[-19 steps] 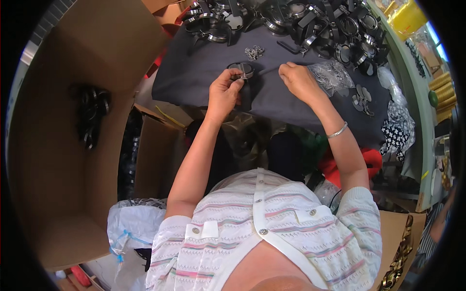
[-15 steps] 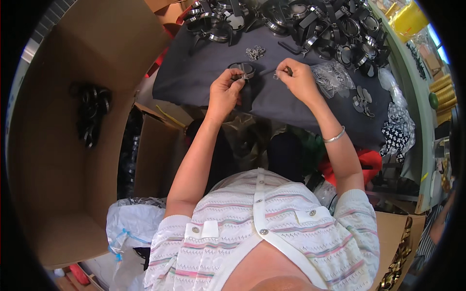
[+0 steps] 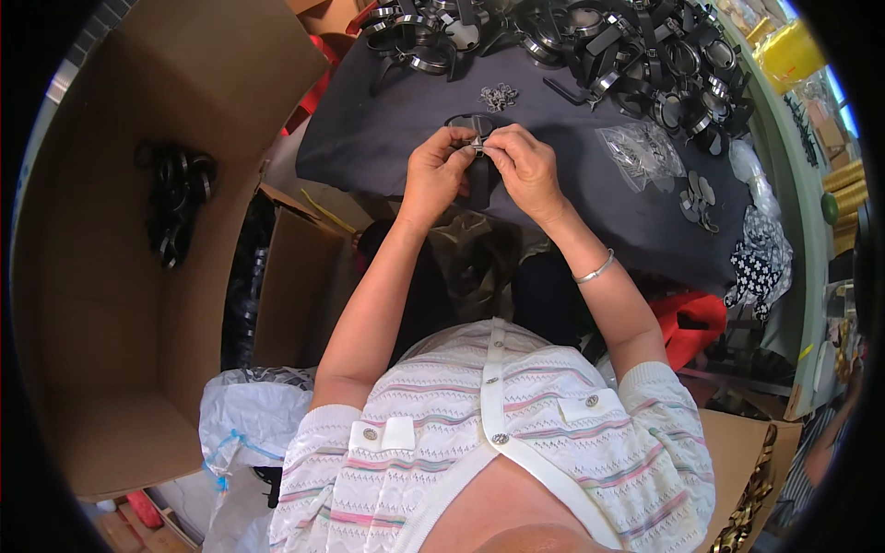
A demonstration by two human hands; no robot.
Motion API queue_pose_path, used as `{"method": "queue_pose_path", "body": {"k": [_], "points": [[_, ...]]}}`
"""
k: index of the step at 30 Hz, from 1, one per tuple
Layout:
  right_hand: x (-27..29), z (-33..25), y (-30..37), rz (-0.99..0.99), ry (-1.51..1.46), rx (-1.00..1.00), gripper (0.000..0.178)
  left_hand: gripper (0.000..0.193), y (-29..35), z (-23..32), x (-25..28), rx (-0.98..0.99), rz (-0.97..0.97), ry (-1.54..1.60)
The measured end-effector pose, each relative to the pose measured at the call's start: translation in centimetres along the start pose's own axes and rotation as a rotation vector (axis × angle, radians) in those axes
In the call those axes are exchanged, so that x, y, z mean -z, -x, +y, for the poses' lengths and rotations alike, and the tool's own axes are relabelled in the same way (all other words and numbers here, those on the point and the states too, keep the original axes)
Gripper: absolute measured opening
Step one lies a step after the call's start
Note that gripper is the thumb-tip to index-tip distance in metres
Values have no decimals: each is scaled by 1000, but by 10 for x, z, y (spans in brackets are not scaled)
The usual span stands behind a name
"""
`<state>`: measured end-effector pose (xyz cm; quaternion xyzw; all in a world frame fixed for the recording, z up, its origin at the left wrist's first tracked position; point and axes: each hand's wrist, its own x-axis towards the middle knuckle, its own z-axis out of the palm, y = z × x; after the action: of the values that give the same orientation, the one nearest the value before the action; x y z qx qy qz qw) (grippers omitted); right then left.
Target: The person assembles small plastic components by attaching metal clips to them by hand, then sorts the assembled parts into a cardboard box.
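Both hands meet at the near part of the cloth-covered table. My left hand (image 3: 435, 177) is closed on a watch with a black strap (image 3: 478, 188); its round case lies just beyond the fingers, partly hidden. Thumb and fingertips of my right hand (image 3: 527, 173) pinch close against the left fingertips, at a small silver buckle-like piece (image 3: 477, 146) on the strap. The fingers hide exactly how that piece sits. Just beyond the hands lies a little heap of small metal parts (image 3: 499, 98).
Many black-strapped watches (image 3: 645, 60) are heaped along the far side. To the right are a clear bag of metal parts (image 3: 645, 155), loose oval metal pieces (image 3: 699, 201) and a patterned cloth bundle (image 3: 761, 253). A large cardboard box (image 3: 101, 323) stands left, with black straps inside.
My right hand has come left and inward from beside the clear bag to meet my left hand at the strap. The left hand keeps hold of the watch.
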<state>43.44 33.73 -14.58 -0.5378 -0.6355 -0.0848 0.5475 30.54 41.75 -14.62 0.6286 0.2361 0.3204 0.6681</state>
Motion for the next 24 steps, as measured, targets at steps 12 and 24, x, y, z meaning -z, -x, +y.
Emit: {"method": "queue_pose_path", "body": {"k": [12, 24], "points": [[-2, -2, 0, 15, 50, 25, 17, 18, 1, -3, -3, -24, 43, -40], [29, 58, -41, -204, 279, -146, 9, 14, -1, -7, -5, -35, 85, -97]]}}
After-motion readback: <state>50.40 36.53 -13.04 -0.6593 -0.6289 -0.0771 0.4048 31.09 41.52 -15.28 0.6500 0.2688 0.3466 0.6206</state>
